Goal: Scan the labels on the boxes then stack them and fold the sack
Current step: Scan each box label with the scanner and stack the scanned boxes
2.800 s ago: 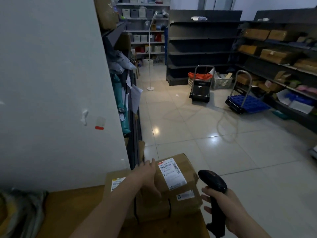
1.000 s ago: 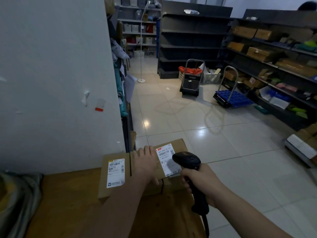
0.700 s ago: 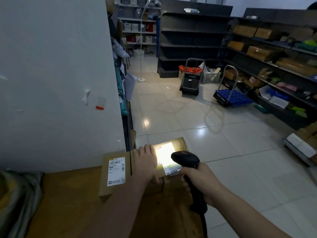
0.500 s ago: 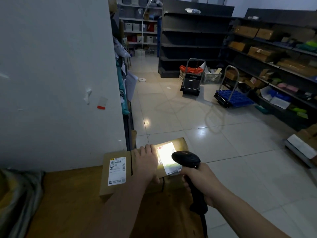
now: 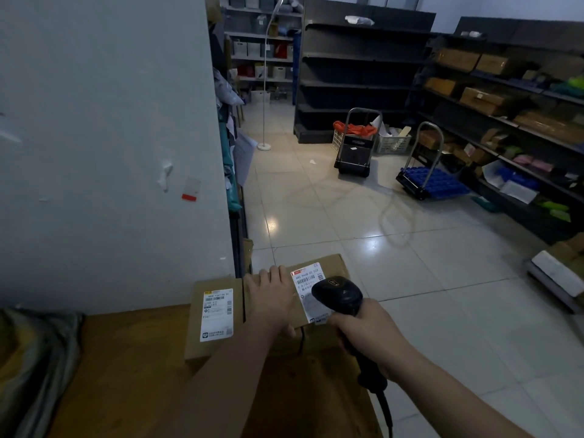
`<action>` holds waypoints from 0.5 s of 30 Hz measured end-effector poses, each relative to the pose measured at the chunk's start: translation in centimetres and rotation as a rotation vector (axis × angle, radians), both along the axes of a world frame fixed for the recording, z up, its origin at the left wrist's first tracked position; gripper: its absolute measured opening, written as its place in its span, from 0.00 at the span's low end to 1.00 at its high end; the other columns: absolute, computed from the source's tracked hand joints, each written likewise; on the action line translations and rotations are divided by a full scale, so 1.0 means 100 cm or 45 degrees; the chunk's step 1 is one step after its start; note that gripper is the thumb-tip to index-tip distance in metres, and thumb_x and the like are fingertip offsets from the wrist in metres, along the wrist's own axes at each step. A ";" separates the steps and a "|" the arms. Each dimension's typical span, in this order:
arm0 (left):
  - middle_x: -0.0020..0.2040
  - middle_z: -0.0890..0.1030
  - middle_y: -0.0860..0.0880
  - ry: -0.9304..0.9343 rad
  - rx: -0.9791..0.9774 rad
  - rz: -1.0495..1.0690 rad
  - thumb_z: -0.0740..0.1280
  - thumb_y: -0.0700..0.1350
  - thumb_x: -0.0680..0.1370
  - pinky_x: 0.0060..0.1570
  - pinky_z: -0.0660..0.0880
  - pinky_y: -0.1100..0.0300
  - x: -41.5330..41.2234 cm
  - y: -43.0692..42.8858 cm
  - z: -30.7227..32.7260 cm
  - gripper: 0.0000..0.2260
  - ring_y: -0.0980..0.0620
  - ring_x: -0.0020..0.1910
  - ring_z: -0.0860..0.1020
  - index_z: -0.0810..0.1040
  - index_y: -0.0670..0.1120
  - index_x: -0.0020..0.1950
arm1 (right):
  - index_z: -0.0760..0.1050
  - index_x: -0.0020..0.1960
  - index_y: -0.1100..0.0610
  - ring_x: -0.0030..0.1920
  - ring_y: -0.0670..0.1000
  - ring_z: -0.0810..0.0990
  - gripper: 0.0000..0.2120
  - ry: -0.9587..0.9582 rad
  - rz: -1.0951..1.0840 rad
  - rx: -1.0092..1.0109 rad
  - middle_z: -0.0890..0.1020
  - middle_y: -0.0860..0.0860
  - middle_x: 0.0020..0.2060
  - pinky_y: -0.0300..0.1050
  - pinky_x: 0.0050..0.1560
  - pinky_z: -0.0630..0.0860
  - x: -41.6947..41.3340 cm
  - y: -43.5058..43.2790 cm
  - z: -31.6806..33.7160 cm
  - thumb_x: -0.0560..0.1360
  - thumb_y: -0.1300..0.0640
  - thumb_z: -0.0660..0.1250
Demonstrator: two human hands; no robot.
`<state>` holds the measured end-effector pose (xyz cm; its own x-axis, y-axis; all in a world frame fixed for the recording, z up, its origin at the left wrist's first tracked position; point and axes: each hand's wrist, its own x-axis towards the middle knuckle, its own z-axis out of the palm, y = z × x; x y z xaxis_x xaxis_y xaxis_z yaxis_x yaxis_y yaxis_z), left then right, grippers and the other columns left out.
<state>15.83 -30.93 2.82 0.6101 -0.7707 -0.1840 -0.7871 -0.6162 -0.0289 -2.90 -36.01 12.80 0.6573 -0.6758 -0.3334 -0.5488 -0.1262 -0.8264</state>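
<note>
– Brown cardboard: the right box [image 5: 334, 263] and the left box [image 5: 195, 330] sit side by side at lower centre of the frame, on the wooden table [image 5: 126, 358]. They look to be touching. The right box carries the label [image 5: 304, 278] being scanned. The left box has its own left label [image 5: 217, 314].

– Hands?

– From my remote station, the left hand [image 5: 271, 295] lies flat on the right box, fingers straight and close together, thumb at the near edge. The right hand [image 5: 369, 333] is curled tight round the grip of the scanner [image 5: 338, 294].

– Orientation?

– The right box's long axis runs from its near edge toward the upper right of the frame, and its label follows that line. The scanner head points up and left at the label, with the handle trailing to the lower right.

– Risks?

– Three, in my judgement. The head sits close over the label and hides its lower part, so a read may fail. The left label lies just left of the hand, so a drifting aim could log the wrong box. The cable [image 5: 384, 409] hangs by the table edge and could snag. The sack [image 5: 34, 358] lies crumpled at lower left, not yet folded.
</note>
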 end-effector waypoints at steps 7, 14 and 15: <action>0.76 0.56 0.44 0.129 -0.058 0.047 0.82 0.61 0.60 0.67 0.69 0.40 0.000 0.003 0.000 0.61 0.39 0.76 0.56 0.45 0.46 0.79 | 0.81 0.45 0.59 0.30 0.51 0.80 0.07 -0.005 -0.008 0.054 0.80 0.53 0.27 0.47 0.36 0.76 -0.003 -0.002 0.000 0.74 0.55 0.72; 0.78 0.51 0.42 0.197 -0.025 0.084 0.83 0.56 0.62 0.70 0.67 0.37 0.000 -0.004 0.001 0.63 0.35 0.78 0.49 0.42 0.45 0.81 | 0.82 0.48 0.56 0.36 0.56 0.84 0.06 0.035 -0.001 0.036 0.84 0.55 0.33 0.51 0.40 0.80 -0.009 -0.010 -0.009 0.71 0.55 0.72; 0.79 0.50 0.42 0.196 -0.014 0.083 0.83 0.56 0.62 0.70 0.66 0.36 0.001 -0.005 0.001 0.63 0.34 0.78 0.48 0.41 0.44 0.81 | 0.83 0.46 0.55 0.38 0.57 0.85 0.09 0.037 0.009 -0.003 0.85 0.56 0.34 0.52 0.41 0.81 -0.009 -0.010 -0.007 0.69 0.52 0.73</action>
<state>15.90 -31.43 2.89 0.6239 -0.7330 -0.2711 -0.7401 -0.6656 0.0962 -3.82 -37.03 12.06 0.6521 -0.6721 -0.3508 -0.5718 -0.1322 -0.8097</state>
